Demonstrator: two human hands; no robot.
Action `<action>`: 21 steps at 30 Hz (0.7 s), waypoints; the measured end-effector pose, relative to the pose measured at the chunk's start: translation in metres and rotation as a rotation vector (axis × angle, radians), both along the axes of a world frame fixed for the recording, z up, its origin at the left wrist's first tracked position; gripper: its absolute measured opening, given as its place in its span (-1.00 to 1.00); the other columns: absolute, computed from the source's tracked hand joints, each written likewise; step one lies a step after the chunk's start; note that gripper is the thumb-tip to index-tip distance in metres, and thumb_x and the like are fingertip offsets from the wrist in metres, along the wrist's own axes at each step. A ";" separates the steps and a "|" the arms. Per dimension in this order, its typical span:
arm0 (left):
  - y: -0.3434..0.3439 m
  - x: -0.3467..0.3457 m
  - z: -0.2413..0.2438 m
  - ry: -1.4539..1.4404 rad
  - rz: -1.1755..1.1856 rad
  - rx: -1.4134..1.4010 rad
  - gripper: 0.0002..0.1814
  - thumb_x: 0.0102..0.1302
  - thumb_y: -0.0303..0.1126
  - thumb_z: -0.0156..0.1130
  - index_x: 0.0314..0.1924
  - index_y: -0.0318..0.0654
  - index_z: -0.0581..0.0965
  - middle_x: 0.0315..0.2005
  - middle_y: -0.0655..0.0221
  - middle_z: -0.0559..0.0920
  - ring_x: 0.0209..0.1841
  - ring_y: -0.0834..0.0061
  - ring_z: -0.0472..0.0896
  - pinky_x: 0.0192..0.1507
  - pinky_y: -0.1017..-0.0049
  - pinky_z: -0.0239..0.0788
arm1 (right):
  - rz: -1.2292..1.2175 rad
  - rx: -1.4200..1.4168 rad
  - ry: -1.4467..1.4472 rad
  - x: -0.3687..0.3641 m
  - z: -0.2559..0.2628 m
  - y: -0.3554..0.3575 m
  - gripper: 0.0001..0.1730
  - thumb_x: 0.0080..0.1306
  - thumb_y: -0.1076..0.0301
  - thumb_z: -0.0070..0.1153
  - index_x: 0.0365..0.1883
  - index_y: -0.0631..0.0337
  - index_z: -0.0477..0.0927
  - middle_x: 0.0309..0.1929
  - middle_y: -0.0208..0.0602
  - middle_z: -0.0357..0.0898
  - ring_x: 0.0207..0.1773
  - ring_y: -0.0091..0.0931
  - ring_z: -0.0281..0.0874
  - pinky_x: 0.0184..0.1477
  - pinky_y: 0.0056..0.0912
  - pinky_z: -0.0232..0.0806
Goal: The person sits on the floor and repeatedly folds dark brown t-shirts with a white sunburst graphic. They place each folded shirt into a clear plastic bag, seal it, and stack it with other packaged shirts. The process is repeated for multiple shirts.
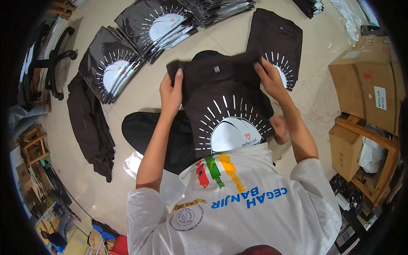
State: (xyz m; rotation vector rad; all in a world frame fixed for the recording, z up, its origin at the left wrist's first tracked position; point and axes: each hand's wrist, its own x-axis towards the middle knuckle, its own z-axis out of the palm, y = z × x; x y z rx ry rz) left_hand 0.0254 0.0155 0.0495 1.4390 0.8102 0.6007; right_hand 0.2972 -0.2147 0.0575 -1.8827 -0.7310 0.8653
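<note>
A dark brown folded T-shirt [204, 83] with a white hard-hat print and white rays hangs stretched between my two hands, above my crossed legs. My left hand [171, 91] pinches its far left corner, thumb on top. At its far right corner, my right hand [270, 76] grips the fabric with the fingers partly hidden. The print's lower edge reaches towards my chest. Just beyond my right hand, a matching folded T-shirt [274, 35] lies on the floor, its print partly covered by that hand. Clear plastic bags [170, 188] lie beneath my left forearm.
Stacks of plastic-wrapped shirts [95, 57] [140, 19] curve across the far left floor. A loose pile of dark shirts [87, 127] lies at left, near an office chair base [52, 60]. Cardboard boxes [379, 79] and a wooden frame [390, 172] stand at right.
</note>
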 end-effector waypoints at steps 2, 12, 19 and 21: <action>0.010 0.017 -0.009 0.042 0.103 -0.122 -0.58 0.65 -0.12 0.20 0.12 -0.41 0.62 -0.18 0.35 0.70 -0.22 0.59 0.60 -0.09 0.47 0.48 | -0.080 -0.046 -0.009 0.003 0.000 0.033 -0.59 0.62 0.10 0.17 0.21 0.22 0.66 -0.09 -0.41 0.67 -0.07 -0.62 0.49 -0.01 -0.48 0.35; -0.092 -0.074 0.015 0.403 0.043 -0.433 -0.56 0.65 0.01 0.18 -0.05 -0.30 0.56 -0.36 0.54 0.55 -0.34 0.72 0.40 -0.34 0.56 0.30 | -0.270 -0.196 0.092 -0.079 0.019 -0.055 -0.34 0.57 0.04 0.25 0.34 0.45 0.45 -0.01 -0.04 0.73 -0.10 -0.51 0.60 -0.05 -0.40 0.43; -0.140 -0.094 0.052 0.424 0.134 -0.144 -0.54 0.72 -0.13 0.06 -0.29 -0.37 0.51 -0.54 0.46 0.49 -0.41 0.71 0.33 -0.32 0.52 0.31 | -0.352 -0.209 -0.445 -0.138 0.064 -0.082 -0.55 0.57 0.22 0.23 0.26 0.36 0.51 -0.18 -0.12 0.75 -0.14 -0.53 0.56 0.09 -0.54 0.31; -0.144 -0.101 0.060 0.423 0.159 -0.104 -0.53 0.72 -0.13 0.06 -0.32 -0.37 0.46 -0.55 0.46 0.45 -0.42 0.71 0.30 -0.36 0.51 0.28 | -0.255 -0.261 -0.832 -0.139 0.069 -0.092 -0.59 0.57 0.31 0.21 0.26 0.36 0.51 -0.25 -0.14 0.72 -0.25 -0.53 0.53 -0.06 -0.53 0.34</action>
